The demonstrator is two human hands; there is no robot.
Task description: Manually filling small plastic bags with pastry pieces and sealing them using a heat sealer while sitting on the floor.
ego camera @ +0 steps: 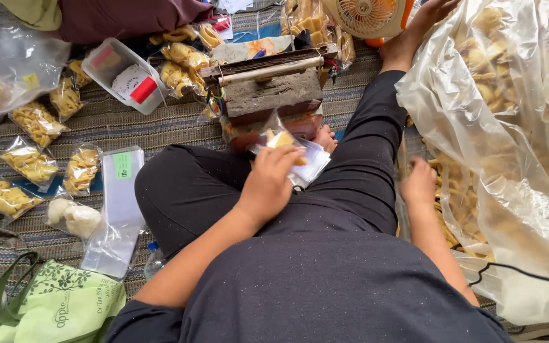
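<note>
while the person sits cross-legged on a striped mat, a small clear pouch holding a few yellow chips is gripped by the left hand, whose fingers are curled closed over its near edge; the pouch is held just in front of the wooden heat sealer, on the near side of it, with its long axis running from the hand up and to the right, its open end seemingly turned toward the sealer's bar. the left hand is thus the one nearer the sealer. the right hand is found well to the right of the sealer, sunk among the chips in a large clear bulk bag; its fingers are bent and hidden, so whether anything is grasped cannot be told. to the left of the sealer, filled chip packets are laid out on the mat, and a stack of empty pouches lies nearer the knee. a white plastic tub is set just left of the sealer, and a small orange fan stands behind it
</note>
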